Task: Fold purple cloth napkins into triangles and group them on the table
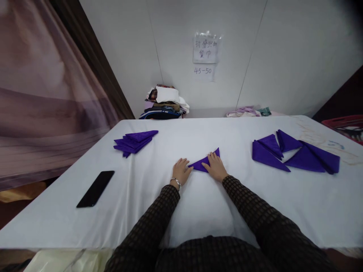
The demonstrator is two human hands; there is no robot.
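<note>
In the head view a purple cloth napkin (200, 165), folded into a flat triangle, lies at the middle of the white-covered table. My right hand (216, 168) rests on its right part, thumb and fingers apart and pressed down on the cloth. Beside the napkin's left corner, my left hand (181, 172) lies on the table with its fingers spread. Its thumb is at the pointed tip of the cloth; whether they touch is hard to make out. A metal bracelet (177, 183) circles the left wrist.
Several folded purple napkins (134, 142) lie stacked at the left, and more folded purple napkins (300, 153) lie at the right. A black phone (95, 189) sits near the left edge of the tablecloth (150, 211). Behind the table are piled clothes (166, 102) and a wall sign (205, 49).
</note>
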